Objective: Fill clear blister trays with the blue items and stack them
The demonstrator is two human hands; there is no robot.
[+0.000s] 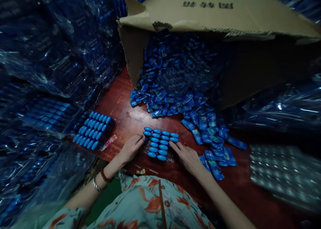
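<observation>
A clear moulded tray [170, 157] lies in front of me on the table, partly filled with rows of glossy blue oval pieces [154, 144]. At its left edge, my left hand [131, 148] has its fingertips closed on a blue oval piece [147, 134]. My right hand [185, 155] reaches in from the other side, its fingertips at a blue oval piece [174, 139] near the tray's right edge. The undersides of both hands' fingers are hidden. Small blue printed packets [198, 135] lie loose beyond and beside the right hand.
A torn cardboard box [200, 13] lies on its side at the back, spilling blue packets onto the red-brown table [117, 88]. Filled trays [92, 130] are stacked at left beside a pink wrapper [111, 140]. Clear trays [283, 172] stand at right. Plastic-wrapped blue stacks [50, 48] line the left.
</observation>
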